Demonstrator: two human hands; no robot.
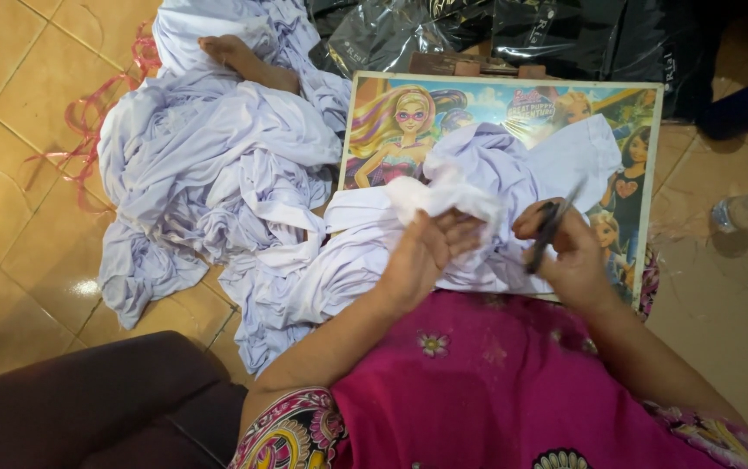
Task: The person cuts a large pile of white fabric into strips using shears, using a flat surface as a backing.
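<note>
— While the left hand is bunching the pale cloth on the picture board, what is the right hand doing?
— It is gripping dark scissors just beside that cloth, over the board.

1 head-worn camera looks steeply down, close over the lap and floor.
</note>
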